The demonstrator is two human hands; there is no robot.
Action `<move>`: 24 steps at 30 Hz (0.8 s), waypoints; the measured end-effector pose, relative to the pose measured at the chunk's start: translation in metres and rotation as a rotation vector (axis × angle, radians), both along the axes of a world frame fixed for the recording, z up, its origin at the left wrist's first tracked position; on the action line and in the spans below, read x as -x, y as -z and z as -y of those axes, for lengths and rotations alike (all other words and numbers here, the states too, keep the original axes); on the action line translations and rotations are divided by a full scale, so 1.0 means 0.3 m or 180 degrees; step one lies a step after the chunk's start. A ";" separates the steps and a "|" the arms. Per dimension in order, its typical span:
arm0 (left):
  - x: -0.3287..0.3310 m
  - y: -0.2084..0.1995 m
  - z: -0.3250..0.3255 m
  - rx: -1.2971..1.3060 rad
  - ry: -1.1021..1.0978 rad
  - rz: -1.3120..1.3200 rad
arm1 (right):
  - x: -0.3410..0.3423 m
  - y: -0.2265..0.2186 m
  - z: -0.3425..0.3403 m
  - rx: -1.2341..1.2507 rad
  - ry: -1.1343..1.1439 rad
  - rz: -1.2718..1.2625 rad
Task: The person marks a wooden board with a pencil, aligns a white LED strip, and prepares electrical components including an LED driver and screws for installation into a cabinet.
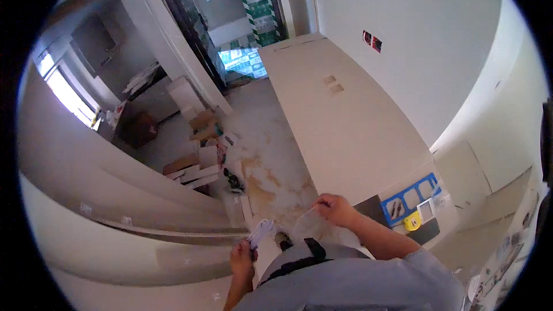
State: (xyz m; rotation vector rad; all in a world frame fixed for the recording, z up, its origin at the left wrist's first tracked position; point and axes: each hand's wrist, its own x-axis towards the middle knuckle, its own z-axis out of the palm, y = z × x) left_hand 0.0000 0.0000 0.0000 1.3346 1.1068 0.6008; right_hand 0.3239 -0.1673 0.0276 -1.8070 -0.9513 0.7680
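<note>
Cardboard boxes [203,120] lie strewn on the floor [259,115], well beyond the fingers of the left hand [241,258]. And here those fingers are clamped on a looped white bundle [261,232], poking out past the fingertips. Over to the right hand [337,210]: fingers curled, but at this blur I can't tell whether they pinch anything. Right of those fingers, a blue frame [411,196], yellow tape measure [412,221] at its near edge.

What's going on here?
A person stands beside a long pale panel with two square cutouts. The left hand holds a loose white bundle. The right hand is raised apart from it, fingers curled; whether it holds anything is unclear. A yellow item lies to the right, by a blue frame.
</note>
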 end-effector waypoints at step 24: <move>-1.054 -0.150 -1.676 -0.0512 0.0274 -0.0154 | -0.874 0.209 -0.039 -0.0383 0.4594 0.0636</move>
